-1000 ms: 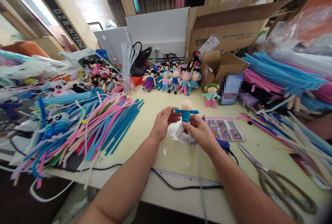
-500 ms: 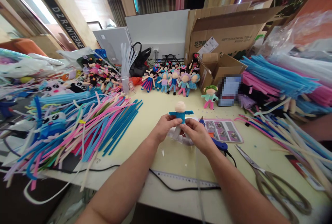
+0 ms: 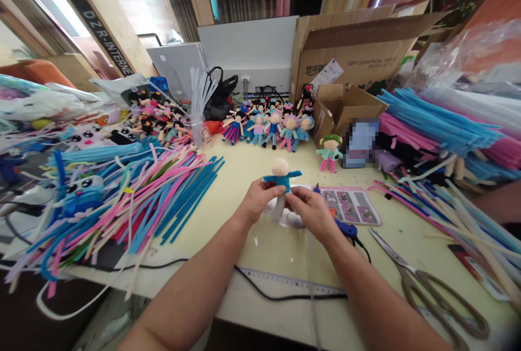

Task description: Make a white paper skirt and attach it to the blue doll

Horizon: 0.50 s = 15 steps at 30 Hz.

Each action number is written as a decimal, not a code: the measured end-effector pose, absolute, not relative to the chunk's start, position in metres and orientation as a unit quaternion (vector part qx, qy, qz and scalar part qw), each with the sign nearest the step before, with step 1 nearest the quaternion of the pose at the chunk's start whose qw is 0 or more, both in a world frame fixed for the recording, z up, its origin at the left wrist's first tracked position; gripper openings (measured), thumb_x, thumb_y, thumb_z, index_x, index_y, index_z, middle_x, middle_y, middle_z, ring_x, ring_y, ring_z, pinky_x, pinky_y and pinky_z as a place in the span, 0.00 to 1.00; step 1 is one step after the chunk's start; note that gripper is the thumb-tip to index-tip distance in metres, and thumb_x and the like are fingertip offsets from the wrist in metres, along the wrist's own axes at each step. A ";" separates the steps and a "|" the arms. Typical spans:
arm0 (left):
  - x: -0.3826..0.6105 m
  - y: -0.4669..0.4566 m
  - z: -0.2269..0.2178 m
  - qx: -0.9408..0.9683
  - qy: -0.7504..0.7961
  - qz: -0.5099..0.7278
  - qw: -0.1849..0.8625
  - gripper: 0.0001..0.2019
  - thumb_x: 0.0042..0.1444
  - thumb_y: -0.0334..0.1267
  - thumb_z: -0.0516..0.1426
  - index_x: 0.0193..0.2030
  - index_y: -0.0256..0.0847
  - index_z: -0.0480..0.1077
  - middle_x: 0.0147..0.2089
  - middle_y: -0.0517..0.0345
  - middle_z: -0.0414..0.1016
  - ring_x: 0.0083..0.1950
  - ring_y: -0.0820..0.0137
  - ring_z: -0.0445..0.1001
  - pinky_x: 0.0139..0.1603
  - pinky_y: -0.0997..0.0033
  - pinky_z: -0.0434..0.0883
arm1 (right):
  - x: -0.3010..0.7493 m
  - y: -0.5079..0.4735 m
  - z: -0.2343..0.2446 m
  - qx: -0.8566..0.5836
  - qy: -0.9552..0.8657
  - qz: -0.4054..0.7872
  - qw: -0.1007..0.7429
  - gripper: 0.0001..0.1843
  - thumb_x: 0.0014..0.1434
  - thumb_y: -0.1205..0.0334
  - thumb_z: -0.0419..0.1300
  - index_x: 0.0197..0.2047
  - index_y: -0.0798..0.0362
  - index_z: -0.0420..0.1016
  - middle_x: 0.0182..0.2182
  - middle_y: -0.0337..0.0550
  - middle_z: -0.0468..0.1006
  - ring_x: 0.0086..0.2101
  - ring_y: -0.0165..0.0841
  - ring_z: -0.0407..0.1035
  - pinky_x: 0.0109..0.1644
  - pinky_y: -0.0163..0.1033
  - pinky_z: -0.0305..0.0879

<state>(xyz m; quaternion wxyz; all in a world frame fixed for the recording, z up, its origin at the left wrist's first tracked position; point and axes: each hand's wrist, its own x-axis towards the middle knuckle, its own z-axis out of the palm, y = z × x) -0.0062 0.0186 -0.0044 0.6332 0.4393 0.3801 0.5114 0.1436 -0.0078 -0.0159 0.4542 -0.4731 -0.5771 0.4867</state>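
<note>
A small pipe-cleaner doll [image 3: 280,174] with a bare cream head, a teal top and outstretched teal arms is held upright between both hands above the table. My left hand [image 3: 260,198] pinches its lower body from the left, thumb in front. From the right, my right hand [image 3: 309,207] grips the lower body with thumb and fingers. Whitish legs hang below the teal part, partly hidden by the fingers. Just beyond the right hand lies a blue glue gun [image 3: 345,228], mostly covered by that hand, beside a pink-edged picture sheet [image 3: 352,204].
Loose pipe cleaners [image 3: 163,193] spread over the left side, with more bundles [image 3: 439,123] at right. Large scissors [image 3: 411,269] lie front right. Finished dolls [image 3: 272,128] stand at the back, near cardboard boxes [image 3: 350,47]. A black cable [image 3: 277,295] and ruler [image 3: 285,280] run along the front.
The doll has tilted slightly, its head shifting a little left and its right-side arm rising. Both hands keep their hold in nearly the same place.
</note>
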 end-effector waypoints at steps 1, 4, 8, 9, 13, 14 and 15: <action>-0.007 0.019 -0.004 0.436 0.385 0.522 0.624 0.15 0.37 0.39 0.70 0.31 0.34 0.74 0.30 0.57 0.76 0.34 0.70 0.71 0.42 0.67 0.67 | 0.144 -0.008 -0.017 -0.482 -0.592 0.455 0.459 0.14 0.55 0.49 0.60 0.38 0.52 0.75 0.31 0.42 0.79 0.34 0.37 0.73 0.39 0.43 0.67; -0.008 0.020 -0.004 0.423 0.401 0.553 0.595 0.17 0.37 0.38 0.69 0.34 0.36 0.73 0.30 0.60 0.75 0.34 0.71 0.70 0.41 0.69 0.66 | 0.143 -0.011 -0.017 -0.511 -0.638 0.331 0.472 0.18 0.54 0.52 0.62 0.47 0.50 0.71 0.45 0.47 0.77 0.46 0.42 0.69 0.50 0.49 0.64; -0.004 0.018 -0.003 0.434 0.427 0.553 0.568 0.17 0.38 0.40 0.69 0.35 0.37 0.72 0.29 0.62 0.73 0.33 0.72 0.69 0.39 0.70 0.67 | 0.137 -0.017 -0.015 -0.526 -0.686 0.206 0.458 0.19 0.52 0.54 0.65 0.46 0.50 0.69 0.45 0.50 0.74 0.47 0.46 0.66 0.49 0.51 0.62; -0.003 0.016 -0.004 0.444 0.436 0.549 0.558 0.17 0.38 0.40 0.68 0.35 0.38 0.71 0.29 0.62 0.72 0.33 0.72 0.69 0.39 0.70 0.67 | 0.135 -0.018 -0.014 -0.529 -0.693 0.192 0.451 0.18 0.51 0.55 0.64 0.45 0.50 0.69 0.43 0.50 0.74 0.45 0.46 0.66 0.48 0.51 0.62; 0.003 0.011 -0.005 0.485 0.434 0.528 0.545 0.19 0.35 0.38 0.70 0.34 0.39 0.69 0.28 0.64 0.71 0.31 0.73 0.69 0.35 0.72 0.67 | 0.136 -0.017 -0.012 -0.543 -0.674 0.218 0.450 0.09 0.55 0.58 0.58 0.39 0.50 0.68 0.36 0.47 0.74 0.38 0.42 0.67 0.42 0.47 0.63; 0.003 0.010 -0.004 0.493 0.426 0.521 0.552 0.18 0.36 0.39 0.70 0.33 0.39 0.68 0.28 0.64 0.71 0.30 0.74 0.69 0.34 0.73 0.66 | 0.137 -0.015 -0.011 -0.545 -0.657 0.256 0.455 0.07 0.55 0.57 0.57 0.38 0.49 0.69 0.34 0.46 0.74 0.36 0.40 0.67 0.40 0.45 0.63; 0.003 0.010 -0.003 0.499 0.419 0.514 0.558 0.18 0.37 0.40 0.69 0.32 0.39 0.68 0.27 0.63 0.70 0.29 0.74 0.68 0.33 0.73 0.66 | 0.139 -0.014 -0.010 -0.541 -0.633 0.306 0.462 0.07 0.56 0.55 0.57 0.36 0.49 0.69 0.31 0.44 0.74 0.33 0.38 0.67 0.38 0.44 0.63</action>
